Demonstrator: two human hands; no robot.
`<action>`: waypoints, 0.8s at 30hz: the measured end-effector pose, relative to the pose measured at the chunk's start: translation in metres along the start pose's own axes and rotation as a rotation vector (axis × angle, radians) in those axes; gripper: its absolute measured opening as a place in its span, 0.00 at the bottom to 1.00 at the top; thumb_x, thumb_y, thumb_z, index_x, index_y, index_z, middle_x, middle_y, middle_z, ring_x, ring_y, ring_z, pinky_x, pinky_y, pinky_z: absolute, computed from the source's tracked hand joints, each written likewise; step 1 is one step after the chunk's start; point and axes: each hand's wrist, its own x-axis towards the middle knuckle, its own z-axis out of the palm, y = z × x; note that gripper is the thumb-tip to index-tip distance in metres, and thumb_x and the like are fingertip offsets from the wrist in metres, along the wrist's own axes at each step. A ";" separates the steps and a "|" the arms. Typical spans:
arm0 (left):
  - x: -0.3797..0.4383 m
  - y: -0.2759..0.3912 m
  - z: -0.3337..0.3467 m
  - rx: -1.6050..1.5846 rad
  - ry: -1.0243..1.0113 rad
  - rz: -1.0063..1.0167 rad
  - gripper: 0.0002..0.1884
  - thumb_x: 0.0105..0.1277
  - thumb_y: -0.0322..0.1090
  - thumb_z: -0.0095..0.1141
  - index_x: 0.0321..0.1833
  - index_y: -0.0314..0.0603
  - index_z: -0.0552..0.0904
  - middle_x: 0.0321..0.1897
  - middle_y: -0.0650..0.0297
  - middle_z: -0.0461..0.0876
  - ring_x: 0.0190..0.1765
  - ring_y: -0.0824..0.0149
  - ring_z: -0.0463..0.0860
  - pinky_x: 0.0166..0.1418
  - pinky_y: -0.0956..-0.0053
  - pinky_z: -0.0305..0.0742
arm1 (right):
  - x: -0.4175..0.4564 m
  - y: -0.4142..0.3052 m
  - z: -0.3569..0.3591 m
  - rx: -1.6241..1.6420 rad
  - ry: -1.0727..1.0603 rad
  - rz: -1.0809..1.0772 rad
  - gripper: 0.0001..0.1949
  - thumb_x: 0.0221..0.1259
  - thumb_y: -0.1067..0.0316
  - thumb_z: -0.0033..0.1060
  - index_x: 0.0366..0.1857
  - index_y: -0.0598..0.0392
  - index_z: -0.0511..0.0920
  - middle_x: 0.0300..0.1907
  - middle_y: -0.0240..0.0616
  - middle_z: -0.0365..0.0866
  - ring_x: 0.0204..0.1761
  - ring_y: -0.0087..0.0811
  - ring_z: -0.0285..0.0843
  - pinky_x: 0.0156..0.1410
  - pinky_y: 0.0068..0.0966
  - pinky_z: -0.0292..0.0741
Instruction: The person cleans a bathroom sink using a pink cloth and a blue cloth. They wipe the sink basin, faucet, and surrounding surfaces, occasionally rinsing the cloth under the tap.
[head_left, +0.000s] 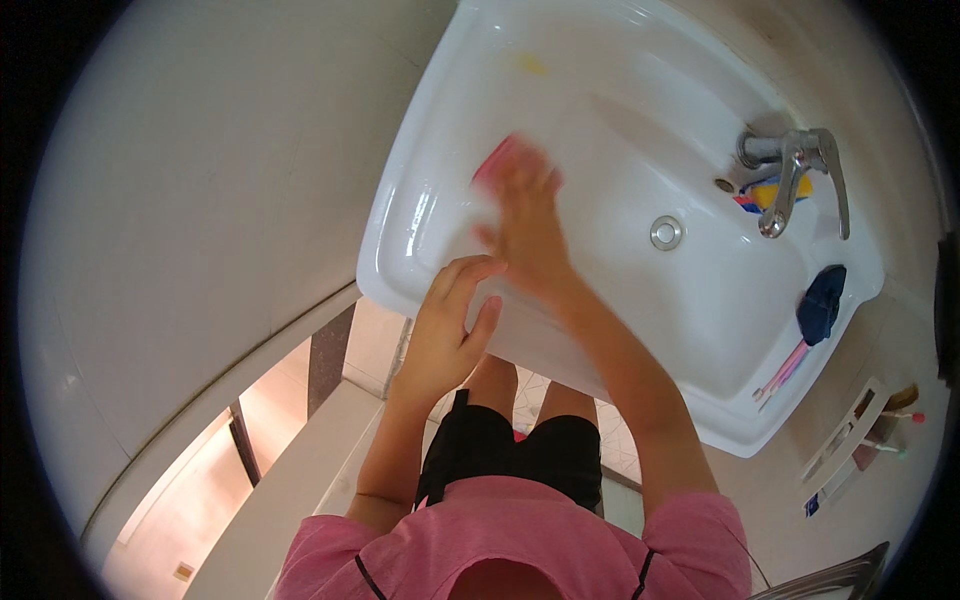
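Note:
A white ceramic washbasin (637, 315) lies before me, with a round metal drain (666, 233) in its bowl. My right hand (529, 232), blurred, presses on a pink sponge or cloth (495, 166) against the left part of the basin; its exact kind is unclear. Nothing is in my left hand (457, 322), whose fingers are apart and curved above the near rim, close beside my right wrist. A faint yellow spot (532, 63) shows on the basin's surface beyond my right hand.
A chrome faucet (787, 161) stands at the basin's right, with a yellow and blue packet (772, 193) behind its lever. A dark blue cloth item (821, 304) and pink toothbrushes (784, 371) lie on the right rim. A white wall holder (844, 431) carries more brushes.

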 end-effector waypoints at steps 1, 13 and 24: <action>-0.006 -0.004 -0.003 -0.007 0.001 -0.022 0.17 0.68 0.24 0.52 0.59 0.34 0.77 0.57 0.50 0.78 0.62 0.50 0.77 0.68 0.63 0.68 | -0.024 -0.019 0.007 -0.104 -0.109 -0.110 0.39 0.68 0.53 0.56 0.75 0.68 0.53 0.80 0.61 0.44 0.81 0.61 0.38 0.81 0.57 0.39; -0.041 -0.022 -0.057 0.019 0.125 -0.073 0.16 0.69 0.25 0.52 0.59 0.35 0.77 0.57 0.51 0.79 0.61 0.51 0.77 0.68 0.63 0.69 | -0.022 -0.069 0.023 -0.139 -0.309 -0.152 0.36 0.68 0.44 0.53 0.74 0.58 0.64 0.78 0.50 0.57 0.81 0.48 0.48 0.81 0.53 0.45; -0.011 -0.027 -0.057 0.062 0.084 0.058 0.16 0.69 0.25 0.52 0.59 0.37 0.78 0.56 0.53 0.78 0.61 0.51 0.77 0.67 0.65 0.69 | 0.051 -0.017 0.000 -0.388 -0.086 -0.113 0.38 0.68 0.44 0.54 0.75 0.59 0.61 0.78 0.46 0.57 0.80 0.47 0.50 0.80 0.53 0.50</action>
